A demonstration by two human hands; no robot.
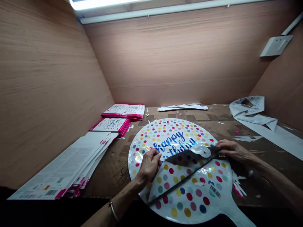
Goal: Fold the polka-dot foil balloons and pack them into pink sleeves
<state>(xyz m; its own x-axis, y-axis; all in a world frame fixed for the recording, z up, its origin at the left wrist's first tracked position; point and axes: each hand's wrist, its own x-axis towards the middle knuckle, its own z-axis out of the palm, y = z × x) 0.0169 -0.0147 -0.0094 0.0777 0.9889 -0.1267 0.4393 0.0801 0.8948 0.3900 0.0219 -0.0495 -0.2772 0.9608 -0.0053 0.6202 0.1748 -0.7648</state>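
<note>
We saw our left hand (149,165) and right hand (228,149) both ungloved, and our forearms (127,192) bare. Around our left wrist we wore a thin, rounded bangle (113,211), pale and metallic, with a small knob on its upper part. A small shiny spot (222,156) showed at our right fingers, too tiny to make out.

At your twelve o'clock, the round film piece (165,126) is white, dotted red, pink, yellow, teal and blue, with blue script. At your ten o'clock, the flat cards (68,160) are white with magenta edges. Your tabletop (213,121) is patchy brown.
</note>
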